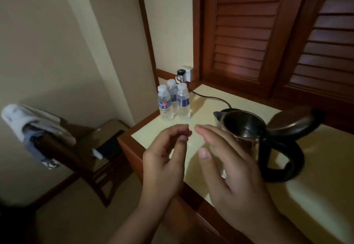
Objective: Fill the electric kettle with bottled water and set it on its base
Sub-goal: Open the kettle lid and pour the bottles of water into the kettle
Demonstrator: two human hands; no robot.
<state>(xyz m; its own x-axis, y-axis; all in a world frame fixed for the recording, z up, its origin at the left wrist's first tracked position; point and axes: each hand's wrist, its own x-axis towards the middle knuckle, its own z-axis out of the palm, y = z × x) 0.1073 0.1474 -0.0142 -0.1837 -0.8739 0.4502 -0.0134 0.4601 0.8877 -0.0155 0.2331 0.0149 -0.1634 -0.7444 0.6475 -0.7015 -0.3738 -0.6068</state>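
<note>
Both hands empty: left hand [164, 155] loosely curled, right hand [229, 167] flat-spread beside kettle [249, 128], lid up, glossy black handle; three clear bottles [174, 100] above.

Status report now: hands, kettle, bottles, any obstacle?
Left hand and right hand empty, above table edge. Kettle lid open. Three bottles capped, untouched. Nothing blocking.

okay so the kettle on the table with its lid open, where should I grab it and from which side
Grip the kettle by its black loop handle, coming in from the right with the right hand. The handle faces right and toward you, away from the spout, and the raised lid leans over it, so reach in below the lid.
</note>
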